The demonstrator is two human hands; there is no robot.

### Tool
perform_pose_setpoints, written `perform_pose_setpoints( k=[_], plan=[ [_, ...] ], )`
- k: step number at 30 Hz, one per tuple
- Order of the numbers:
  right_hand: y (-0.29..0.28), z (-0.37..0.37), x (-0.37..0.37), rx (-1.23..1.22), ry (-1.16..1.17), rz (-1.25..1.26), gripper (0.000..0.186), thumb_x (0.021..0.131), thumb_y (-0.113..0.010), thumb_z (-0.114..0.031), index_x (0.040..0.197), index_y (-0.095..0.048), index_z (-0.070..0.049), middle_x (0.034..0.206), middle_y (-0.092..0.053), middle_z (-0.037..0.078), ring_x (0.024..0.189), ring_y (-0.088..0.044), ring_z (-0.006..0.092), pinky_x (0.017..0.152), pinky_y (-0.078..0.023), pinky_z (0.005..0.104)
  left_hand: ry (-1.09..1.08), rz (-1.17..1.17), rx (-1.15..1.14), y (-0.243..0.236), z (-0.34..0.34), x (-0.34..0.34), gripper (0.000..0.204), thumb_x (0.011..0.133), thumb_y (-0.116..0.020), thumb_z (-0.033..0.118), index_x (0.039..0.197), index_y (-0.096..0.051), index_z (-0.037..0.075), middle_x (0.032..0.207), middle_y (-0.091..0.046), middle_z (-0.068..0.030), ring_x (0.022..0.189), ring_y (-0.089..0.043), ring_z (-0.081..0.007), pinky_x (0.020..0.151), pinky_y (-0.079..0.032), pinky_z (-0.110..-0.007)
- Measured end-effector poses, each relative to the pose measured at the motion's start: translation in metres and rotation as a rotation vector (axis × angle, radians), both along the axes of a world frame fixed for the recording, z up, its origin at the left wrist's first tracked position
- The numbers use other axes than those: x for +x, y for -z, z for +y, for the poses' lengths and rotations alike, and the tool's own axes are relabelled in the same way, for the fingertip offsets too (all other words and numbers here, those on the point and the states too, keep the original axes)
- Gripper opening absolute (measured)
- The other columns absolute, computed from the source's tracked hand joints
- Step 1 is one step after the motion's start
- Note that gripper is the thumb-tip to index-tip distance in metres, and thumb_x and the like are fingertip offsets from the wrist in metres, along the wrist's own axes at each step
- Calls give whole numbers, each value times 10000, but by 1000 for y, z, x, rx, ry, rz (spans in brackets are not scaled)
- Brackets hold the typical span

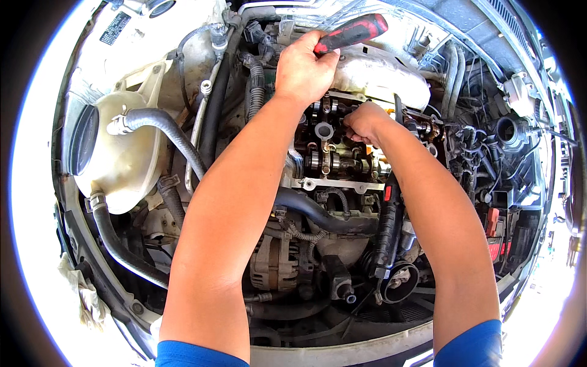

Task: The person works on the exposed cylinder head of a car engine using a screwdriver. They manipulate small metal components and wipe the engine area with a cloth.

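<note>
My left hand (307,70) is closed round the red-and-black handle of a screwdriver (354,33), whose free end points up and to the right. The tool's lower part is hidden by the hand. Below and to the right, my right hand (369,124) reaches into the opened top of the engine (333,183), close to the camshafts (315,160). Its fingers are curled, and whatever they pinch cannot be made out. A silvery heat shield (379,73) sits just behind both hands.
A long black piece with a ribbed grip and red button (387,211) lies upright beside my right forearm. At the left stands a whitish coolant tank (125,153) with thick hoses. A black hose (318,214) and the alternator (274,263) lie in front; cables (480,150) crowd the right.
</note>
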State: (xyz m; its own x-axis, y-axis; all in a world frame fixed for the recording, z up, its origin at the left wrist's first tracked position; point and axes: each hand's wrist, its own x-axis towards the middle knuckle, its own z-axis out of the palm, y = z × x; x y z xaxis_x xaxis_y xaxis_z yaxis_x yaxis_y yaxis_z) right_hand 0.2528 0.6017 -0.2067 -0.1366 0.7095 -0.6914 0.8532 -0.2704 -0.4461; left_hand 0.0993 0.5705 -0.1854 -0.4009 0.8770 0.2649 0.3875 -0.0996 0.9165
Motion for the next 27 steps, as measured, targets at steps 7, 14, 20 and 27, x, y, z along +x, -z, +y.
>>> perform_pose_setpoints(
  k=[7, 14, 20, 27],
  plan=[
    [16, 6, 1, 21, -69, -52, 267, 911, -551, -128, 700, -669, -14, 578, -621, 87, 415, -490, 185, 388, -352, 360, -9, 39, 2, 0, 1, 1, 308, 908, -709, 230, 1174, -684, 76, 837, -684, -28, 741, -601, -124, 745, -505, -299],
    [6, 1, -2, -8, -28, -15, 292, 924, -624, -171, 676, -648, -19, 598, -617, 55, 441, -502, 134, 401, -371, 290, -18, 38, -17, -2, -1, 1, 301, 909, -707, 237, 1166, -691, 81, 825, -689, -35, 737, -607, -132, 741, -507, -303],
    [13, 2, -3, -17, 10, 31, 266, 923, -579, -126, 707, -674, -2, 612, -635, 86, 440, -527, 174, 390, -354, 332, -6, 4, -19, -3, 0, 3, 311, 869, -689, 246, 1144, -696, 101, 951, -730, -154, 910, -696, -329, 841, -534, -397],
    [24, 1, -10, 28, -14, 4, 262, 905, -591, -127, 681, -683, -25, 598, -632, 88, 463, -552, 197, 438, -404, 357, -11, 20, -23, -4, -1, 3, 287, 870, -684, 245, 1124, -702, 113, 975, -727, -155, 936, -691, -334, 858, -531, -402]
  ],
)
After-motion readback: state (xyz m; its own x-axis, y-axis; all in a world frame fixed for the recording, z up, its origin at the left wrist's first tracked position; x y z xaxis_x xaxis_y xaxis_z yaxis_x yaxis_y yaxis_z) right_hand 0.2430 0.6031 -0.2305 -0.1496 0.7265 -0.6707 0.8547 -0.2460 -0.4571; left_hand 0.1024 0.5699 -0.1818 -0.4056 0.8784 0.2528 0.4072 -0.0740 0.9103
